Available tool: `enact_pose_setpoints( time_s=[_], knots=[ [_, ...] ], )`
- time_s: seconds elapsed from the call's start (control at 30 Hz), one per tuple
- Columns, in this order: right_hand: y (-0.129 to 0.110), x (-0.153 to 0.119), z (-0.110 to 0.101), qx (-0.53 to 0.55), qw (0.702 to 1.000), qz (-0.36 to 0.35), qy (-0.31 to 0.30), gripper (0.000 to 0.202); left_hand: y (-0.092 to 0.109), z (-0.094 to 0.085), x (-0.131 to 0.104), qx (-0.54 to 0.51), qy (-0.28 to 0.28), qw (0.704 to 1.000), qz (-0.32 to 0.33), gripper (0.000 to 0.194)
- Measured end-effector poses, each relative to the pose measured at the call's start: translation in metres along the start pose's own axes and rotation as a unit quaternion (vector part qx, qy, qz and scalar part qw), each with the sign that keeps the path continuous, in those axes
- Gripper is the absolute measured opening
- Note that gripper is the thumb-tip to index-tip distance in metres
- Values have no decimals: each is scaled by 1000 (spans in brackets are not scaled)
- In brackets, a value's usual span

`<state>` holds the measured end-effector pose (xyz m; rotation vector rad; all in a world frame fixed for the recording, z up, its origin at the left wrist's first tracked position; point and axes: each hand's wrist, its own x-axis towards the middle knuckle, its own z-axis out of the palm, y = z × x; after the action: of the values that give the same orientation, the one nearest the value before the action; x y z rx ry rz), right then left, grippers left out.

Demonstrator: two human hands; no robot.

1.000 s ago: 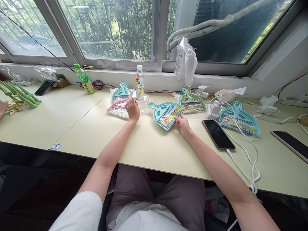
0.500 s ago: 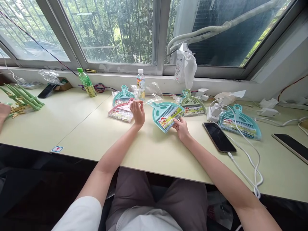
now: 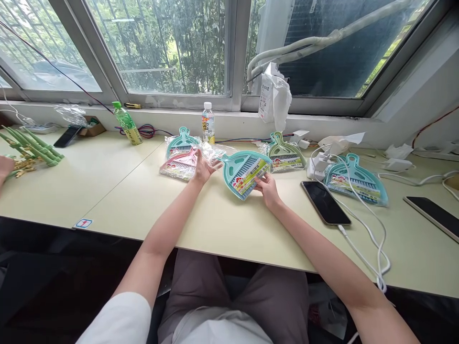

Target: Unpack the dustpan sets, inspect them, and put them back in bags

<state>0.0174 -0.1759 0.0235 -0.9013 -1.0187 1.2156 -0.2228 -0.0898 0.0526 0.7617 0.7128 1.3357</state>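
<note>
A teal dustpan-and-brush set [image 3: 239,168] with a yellow-green label is tilted above the table. My right hand [image 3: 267,190] grips its lower right edge, thumb on the label side. Beside the set's handle, my left hand [image 3: 203,168] is turned up with its fingers apart. Clear plastic film [image 3: 212,152] bunches around the handle next to these fingers; whether they touch it I cannot tell. Just behind my left hand lie a wrapped pink dustpan set [image 3: 178,164] and another teal dustpan set [image 3: 182,139].
A wrapped green dustpan set [image 3: 286,155] and a teal one [image 3: 355,181] lie to the right. Near them are a charging phone [image 3: 325,203], white cables and a second phone [image 3: 433,216]. Bottles [image 3: 208,123] [image 3: 127,124] stand behind. Another person's hand [image 3: 5,167] is by green stalks [image 3: 38,148].
My left hand has come down from its raised pinch on the plastic film and its fingers have spread. The raised film has sunk beside the handle. My right hand keeps its grip.
</note>
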Motion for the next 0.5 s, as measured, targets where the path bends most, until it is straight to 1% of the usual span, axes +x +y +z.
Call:
enact_pose_setpoints(
  time_s=[0.07, 0.13, 0.2, 0.27, 0.33, 0.43, 0.5],
  knots=[
    [0, -1, 2, -6, 1000, 0, -10, 47, -2, -1, 2, 22, -4, 1000, 0, 51],
    [0, -2, 3, -5, 1000, 3, -16, 49, -6, -3, 6, 49, 6, 999, -8, 30],
    [-1, -3, 4, -5, 1000, 4, -18, 50, -10, -4, 9, 62, 10, 998, -18, 19],
    [-1, -3, 4, -4, 1000, -1, -19, 50, -13, -5, 10, 59, -6, 998, -22, 19],
    [-2, -2, 3, -2, 1000, -10, -15, 49, -16, -3, 8, 53, -28, 998, -14, 25],
    [-1, -1, 1, 7, 1000, -19, 0, 47, -20, 4, 3, 53, -62, 997, 4, 32],
    [0, 0, 0, 18, 1000, -17, 11, 46, -22, 9, -1, 66, -86, 994, 4, 35]
  ],
)
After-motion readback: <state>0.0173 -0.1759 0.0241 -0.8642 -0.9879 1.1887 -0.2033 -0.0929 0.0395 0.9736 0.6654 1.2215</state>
